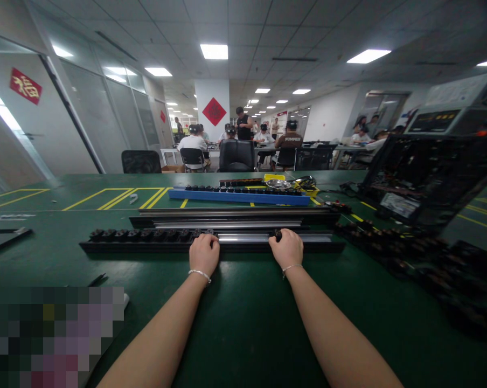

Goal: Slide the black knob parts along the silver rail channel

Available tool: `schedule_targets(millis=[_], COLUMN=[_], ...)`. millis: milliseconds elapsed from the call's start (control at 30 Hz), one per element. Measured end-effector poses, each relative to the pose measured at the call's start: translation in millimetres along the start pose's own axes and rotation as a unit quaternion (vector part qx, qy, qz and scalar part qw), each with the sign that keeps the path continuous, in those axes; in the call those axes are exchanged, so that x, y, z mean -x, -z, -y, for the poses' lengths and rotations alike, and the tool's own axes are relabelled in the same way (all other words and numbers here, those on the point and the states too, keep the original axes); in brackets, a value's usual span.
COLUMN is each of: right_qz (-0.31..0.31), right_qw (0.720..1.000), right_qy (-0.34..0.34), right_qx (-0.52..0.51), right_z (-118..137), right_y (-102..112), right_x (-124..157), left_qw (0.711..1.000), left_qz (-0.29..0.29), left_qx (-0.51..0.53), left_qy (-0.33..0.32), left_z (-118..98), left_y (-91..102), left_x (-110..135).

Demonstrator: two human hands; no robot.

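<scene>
Green matting covers the table [243, 323] that we lean over, with both bare forearms reaching straight ahead across it. A thin bracelet [200, 275] circles each wrist.

Our left hand [204, 253] and right hand [286, 249] rest side by side, a little apart, on the near edge of a long black rail [320, 247] that lies crosswise in front of us. Each grip is curled closed, knuckles up and fingers pressed together and tucked down against the rail. The fingertips are hidden behind the backs of the hands, so we cannot tell whether they pinch anything.

A row of small black blocks [142, 235] sits on the rail from its left end up to our left hand. A bare silver strip [243, 237] shows between the two hands, and one small black block [277, 235] sits just at the top of our right hand.

Just behind lies a second rail [235, 218], and farther back a blue rail [239, 196] also carries black blocks. Beyond it sit a metal dish [278, 184] and a yellow tray [274, 177]. A heap of black parts [429, 258] spreads along our right, with an open computer case [425, 183] behind it.

Past the table stand black chairs [236, 155], and people [193, 141] sit at desks deep in the lit office.
</scene>
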State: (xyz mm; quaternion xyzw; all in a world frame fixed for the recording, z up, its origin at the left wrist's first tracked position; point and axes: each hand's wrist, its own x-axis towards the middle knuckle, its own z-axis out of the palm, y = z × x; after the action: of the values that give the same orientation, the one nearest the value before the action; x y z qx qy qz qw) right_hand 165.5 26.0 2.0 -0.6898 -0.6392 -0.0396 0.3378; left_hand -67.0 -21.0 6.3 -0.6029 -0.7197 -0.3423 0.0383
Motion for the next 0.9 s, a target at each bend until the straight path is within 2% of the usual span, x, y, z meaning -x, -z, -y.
schedule_targets(millis=[333,500,900], right_qz=[0.007,-0.004,-0.027], right_qw=[1.0,0.999,0.999], right_qy=[-0.013,-0.032,-0.03], right_qx=[0.015,0.025,0.022], right_z=[0.5,-4.5,-10.8], right_y=[2.5,4.5,4.2], right_x=[-0.6,-1.8,-3.6], left_qw=[1.0,1.0,1.0], left_qz=[0.0,0.001,0.002], left_qx=[0.002,0.005,0.003], left_qy=[-0.001,-0.003,-0.003], left_z=[-0.9,-1.4,-1.4], left_y=[0.5,1.4,2.1], left_x=[0.0,0.0,0.3])
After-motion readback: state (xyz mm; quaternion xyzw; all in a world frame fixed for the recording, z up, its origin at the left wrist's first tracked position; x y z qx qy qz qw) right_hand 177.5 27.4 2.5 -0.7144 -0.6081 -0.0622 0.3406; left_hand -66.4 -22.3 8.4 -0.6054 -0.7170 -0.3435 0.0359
